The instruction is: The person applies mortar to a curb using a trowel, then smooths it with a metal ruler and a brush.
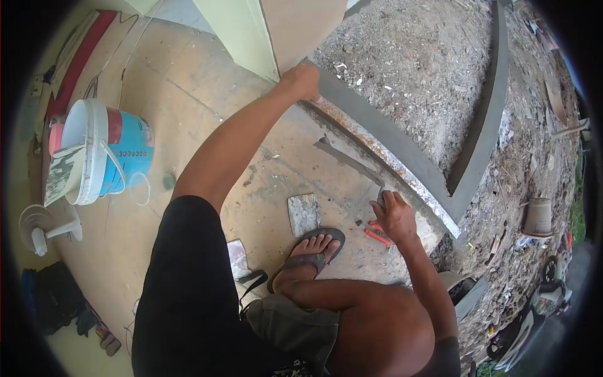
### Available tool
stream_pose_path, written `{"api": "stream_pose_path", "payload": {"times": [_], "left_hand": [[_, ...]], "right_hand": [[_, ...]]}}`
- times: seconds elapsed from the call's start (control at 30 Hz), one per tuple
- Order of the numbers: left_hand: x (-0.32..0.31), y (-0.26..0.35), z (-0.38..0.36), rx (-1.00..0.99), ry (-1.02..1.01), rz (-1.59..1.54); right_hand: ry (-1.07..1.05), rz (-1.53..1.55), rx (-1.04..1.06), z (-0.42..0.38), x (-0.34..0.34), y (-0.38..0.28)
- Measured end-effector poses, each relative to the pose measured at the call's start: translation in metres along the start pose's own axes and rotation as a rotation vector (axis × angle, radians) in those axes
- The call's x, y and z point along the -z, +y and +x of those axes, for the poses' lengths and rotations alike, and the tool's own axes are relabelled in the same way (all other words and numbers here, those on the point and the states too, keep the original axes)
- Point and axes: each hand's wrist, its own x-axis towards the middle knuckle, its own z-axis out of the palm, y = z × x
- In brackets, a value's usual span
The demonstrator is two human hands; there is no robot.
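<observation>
1. Head view, nearest the body: the right hand (397,217) is low and to the right, its fingers drawn together, pinching a small grey tool (381,195). What sort of tool it is cannot be told, as the fingers cover much of it. Red-handled pliers (378,235) lie on the floor (270,164) just beside this hand.

2. Just beyond the right hand, the long rust-marked bar (384,151) lies along the floor side of the smooth grey curb (408,135). Its long axis runs aslant, from the near right end, out past the right hand, to the far left end by the pale panel (251,38). The right hand is the nearer one to the near end, but sits apart from it, on the floor side.

3. Between the right hand and the bar's middle, a ridge of grey mortar (348,161) lies on the floor, running roughly the same way as the bar.

4. Farther out, the left hand (301,81) is at the bar's far end, its arm stretched forward. It looks closed over that end; the fingertips are partly hidden.

5. Farthest, rough rubble ground (402,56) lies across the curb from the bar.
</observation>
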Motion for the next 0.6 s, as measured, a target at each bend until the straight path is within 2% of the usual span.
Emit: {"api": "stream_pose_path", "payload": {"times": [0.07,0.3,0.6], "left_hand": [[0.002,0.000,0.006,0.073,-0.050,0.055],[0.005,0.008,0.015,0.086,-0.084,0.076],[0.011,0.016,0.025,0.020,-0.168,0.161]], "right_hand": [[-0.004,0.012,-0.021,0.024,-0.021,-0.006],[0.055,0.049,-0.033,0.076,-0.039,-0.025],[0.037,0.087,-0.111,0.097,-0.051,-0.032]]}}
